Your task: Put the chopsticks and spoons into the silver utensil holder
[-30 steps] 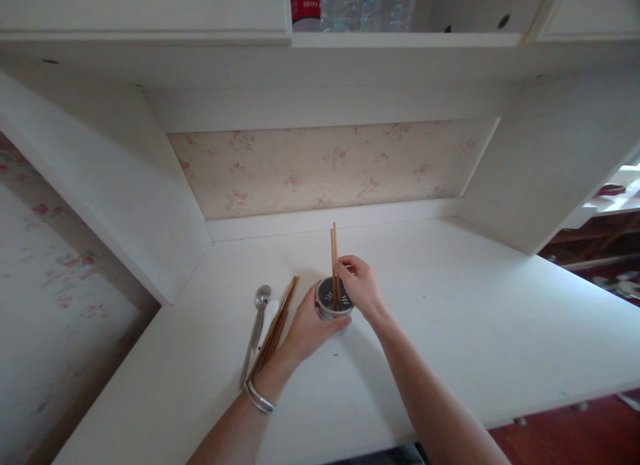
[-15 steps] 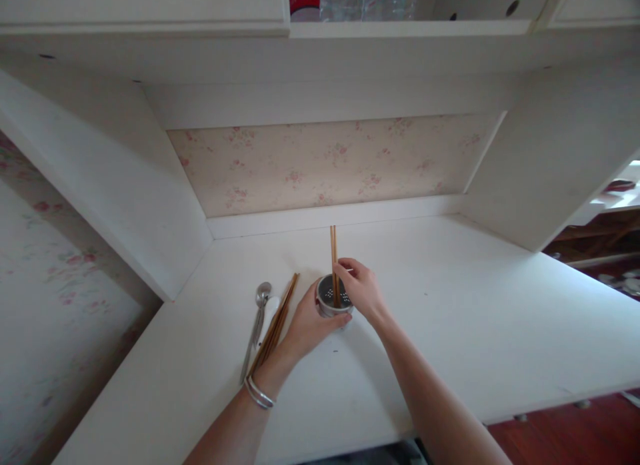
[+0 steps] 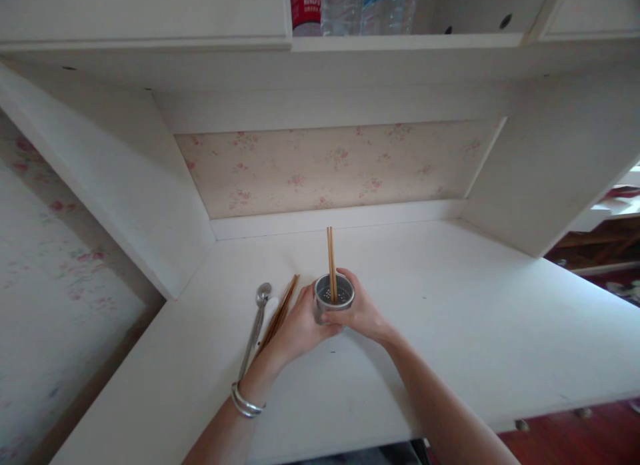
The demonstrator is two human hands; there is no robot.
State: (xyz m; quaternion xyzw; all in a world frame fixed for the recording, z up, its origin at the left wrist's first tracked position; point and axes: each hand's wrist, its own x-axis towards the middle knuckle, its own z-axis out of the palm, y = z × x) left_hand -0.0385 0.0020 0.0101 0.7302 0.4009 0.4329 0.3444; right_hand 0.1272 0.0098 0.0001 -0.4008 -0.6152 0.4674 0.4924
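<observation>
A round metal utensil holder [image 3: 324, 313] with small holes in its bottom is at the middle of the white desk. My left hand [image 3: 305, 324] is wrapped round its left side. From the right, my right hand [image 3: 366, 313] grips the same holder, thumb across the front. A pair of wooden chopsticks [image 3: 331, 262] stands in the holder, leaning slightly left, with no hand on it. Left of my left hand lie more wooden chopsticks [image 3: 281, 312], partly hidden by my wrist. Beside them are a white spoon [image 3: 271, 309] and a long-handled metal spoon [image 3: 259, 312].
The white desk [image 3: 475, 305] runs under a cupboard, with side panels left and right [image 3: 545, 165]. Plastic bottles [image 3: 365, 10] and a red-labelled pack [image 3: 306, 5] stand on the shelf above. Floral wallpaper [image 3: 320, 168] covers the back.
My right hand has let go of the chopsticks and moved down onto the holder's right side. The chopsticks now stand there by themselves, leaning a little left. My left hand stays on the holder.
</observation>
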